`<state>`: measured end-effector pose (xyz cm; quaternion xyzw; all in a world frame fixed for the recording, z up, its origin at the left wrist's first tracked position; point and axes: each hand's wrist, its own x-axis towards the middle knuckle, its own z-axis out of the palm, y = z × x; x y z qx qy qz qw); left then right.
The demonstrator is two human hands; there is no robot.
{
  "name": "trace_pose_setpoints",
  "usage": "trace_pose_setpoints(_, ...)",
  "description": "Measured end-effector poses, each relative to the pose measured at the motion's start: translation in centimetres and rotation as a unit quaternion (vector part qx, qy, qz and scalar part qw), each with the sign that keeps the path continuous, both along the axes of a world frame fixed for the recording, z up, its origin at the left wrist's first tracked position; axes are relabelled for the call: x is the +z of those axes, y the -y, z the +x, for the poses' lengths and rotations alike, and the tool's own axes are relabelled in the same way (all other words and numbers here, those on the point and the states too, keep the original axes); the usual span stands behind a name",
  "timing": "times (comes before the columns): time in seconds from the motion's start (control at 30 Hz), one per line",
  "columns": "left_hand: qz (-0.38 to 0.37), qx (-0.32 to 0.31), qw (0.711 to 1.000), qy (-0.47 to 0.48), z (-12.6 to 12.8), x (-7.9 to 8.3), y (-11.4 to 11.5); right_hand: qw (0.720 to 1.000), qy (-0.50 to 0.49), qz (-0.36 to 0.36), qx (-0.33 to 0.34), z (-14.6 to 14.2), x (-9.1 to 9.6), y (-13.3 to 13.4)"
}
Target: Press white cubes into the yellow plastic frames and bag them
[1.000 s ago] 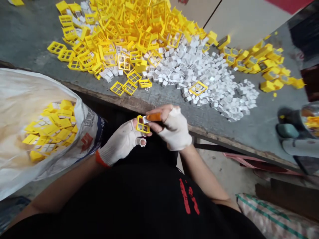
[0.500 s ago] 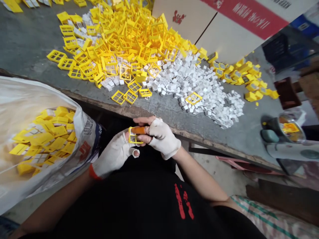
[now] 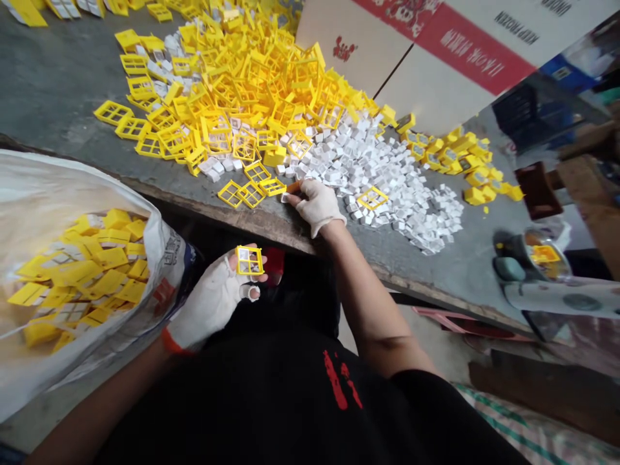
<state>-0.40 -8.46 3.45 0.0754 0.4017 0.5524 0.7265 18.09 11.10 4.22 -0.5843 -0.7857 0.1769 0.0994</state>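
My left hand [image 3: 213,298], in a white fingerless glove, pinches a small yellow four-pane plastic frame [image 3: 249,260] over my lap. My right hand [image 3: 315,203], also gloved, is stretched out onto the grey table [image 3: 58,84] and is closed round an orange-handled tool [image 3: 292,187]. Its tip lies beside a loose yellow frame [image 3: 272,186] at the edge of the big yellow frame pile [image 3: 242,84]. A spread of small white square pieces [image 3: 387,174] lies just right of that hand.
A white sack [image 3: 43,187] at my left holds filled yellow frames [image 3: 87,265]. More filled yellow pieces [image 3: 460,161] lie at the far right of the table. A cardboard box [image 3: 436,58] stands behind. A grey machine [image 3: 537,271] sits at the right table end.
My right hand has left the frame held in my left hand and reached forward onto the table with the orange tool. My left hand keeps its frame near my lap.
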Motion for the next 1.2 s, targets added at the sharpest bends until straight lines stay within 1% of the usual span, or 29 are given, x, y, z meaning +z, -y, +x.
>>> trace_pose_setpoints(0.07,0.002,-0.004,1.0,-0.001,0.1,-0.2,0.1,0.998,0.009,-0.043,0.032,1.5,0.8,-0.1)
trace_pose_setpoints(0.13,-0.005,-0.013,1.0,-0.004,0.4,-0.4,0.1,0.995,0.04,-0.061,0.073,3.2,1.5,-0.1)
trace_pose_setpoints(0.2,-0.01,-0.03,0.999,-0.01,0.8,-0.6,0.0,0.992,0.062,-0.048,0.097,4.8,1.8,0.2)
trace_pose_setpoints(0.23,-0.01,-0.038,0.999,-0.013,1.0,-0.6,-0.1,0.993,0.057,-0.032,0.094,5.4,1.8,0.5)
trace_pose_setpoints(0.3,-0.005,-0.047,0.999,-0.021,1.5,-0.7,-0.2,0.998,0.015,0.012,0.059,6.2,1.4,1.5)
trace_pose_setpoints(0.37,0.002,-0.046,0.999,-0.027,1.7,-0.7,-0.2,0.998,-0.033,0.052,0.015,6.3,0.7,2.9)
trace_pose_setpoints(0.4,0.01,-0.042,0.999,-0.029,1.8,-0.7,-0.3,0.997,-0.042,0.062,0.002,6.2,0.3,3.6)
trace_pose_setpoints(0.5,0.028,-0.03,0.998,-0.04,1.9,-0.6,-0.4,0.998,-0.004,0.065,-0.007,4.8,-0.6,5.0)
trace_pose_setpoints(0.6,0.022,-0.018,0.998,-0.064,2.1,-0.2,-0.7,0.998,0.032,0.059,-0.004,3.4,-0.7,5.7)
trace_pose_setpoints(0.63,0.02,-0.016,0.997,-0.07,2.2,0.0,-0.9,0.998,0.024,0.057,0.004,3.2,-0.5,6.1)
trace_pose_setpoints(0.7,0.026,-0.014,0.997,-0.071,2.5,0.5,-1.1,0.997,-0.032,0.061,0.042,3.4,-0.1,7.4)
trace_pose_setpoints(0.8,0.042,-0.019,0.997,-0.062,3.1,1.3,-1.4,0.977,-0.153,0.077,0.126,4.8,0.5,10.5)
trace_pose_setpoints(0.87,0.044,-0.033,0.997,-0.057,3.7,1.7,-1.4,0.965,-0.193,0.083,0.158,5.6,0.5,12.4)
trace_pose_setpoints(0.97,0.039,-0.076,0.994,-0.064,4.6,1.9,-1.5,0.962,-0.193,0.09,0.168,6.2,-0.3,14.2)
trace_pose_setpoints(1.07,0.03,-0.113,0.991,-0.062,5.5,1.9,-2.0,0.963,-0.172,0.079,0.19,7.3,-1.1,14.6)
trace_pose_setpoints(1.13,0.013,-0.125,0.991,-0.051,6.0,1.9,-2.4,0.961,-0.17,0.078,0.204,9.0,-1.2,14.6)
trace_pose_setpoints(1.17,0.001,-0.127,0.991,-0.048,6.2,2.0,-2.6,0.962,-0.171,0.086,0.193,10.1,-1.1,14.4)
trace_pose_setpoints(1.2,-0.012,-0.125,0.991,-0.05,6.5,2.1,-2.8,0.967,-0.171,0.101,0.159,11.4,-0.9,14.0)
